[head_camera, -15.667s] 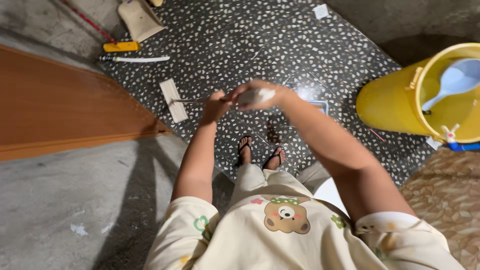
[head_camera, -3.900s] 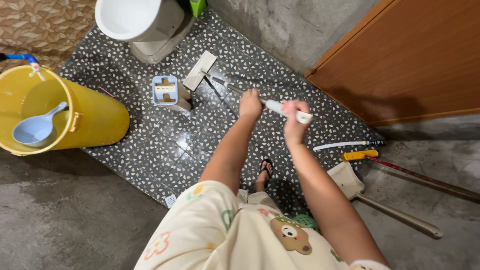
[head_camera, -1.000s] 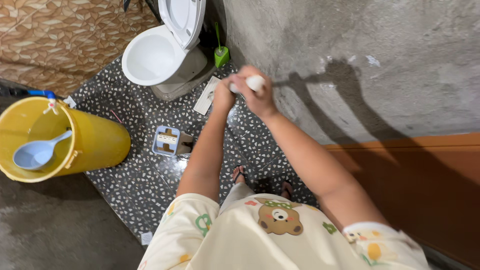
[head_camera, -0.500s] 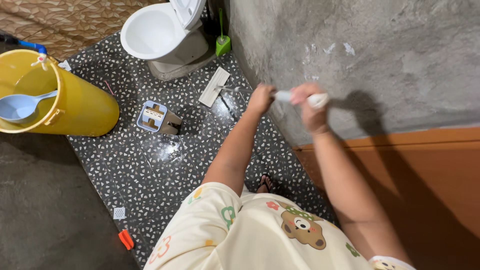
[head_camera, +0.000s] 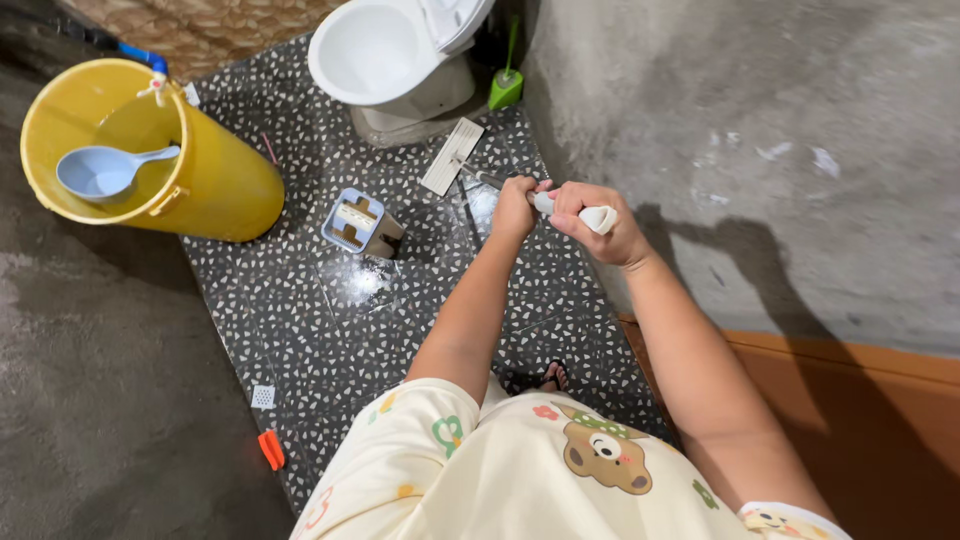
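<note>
At 12 o'clock from the feet, the flat mop (head_camera: 452, 170) lay head-down on wet terrazzo floor (head_camera: 330, 330). Left hand (head_camera: 516, 208) and right hand (head_camera: 592, 222) clenched its white handle end. Judged light, stiff, slick when wet; staggered two-hand grip suited.

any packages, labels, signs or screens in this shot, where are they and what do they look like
No packages, signs or screens show.
Small white square piece: flat on the speckled floor, near the lower left edge of the tiles; could be a label or a drain cover, too small to tell.
Printed bear patch: on the cream shirt, brown with a green bow.
</note>
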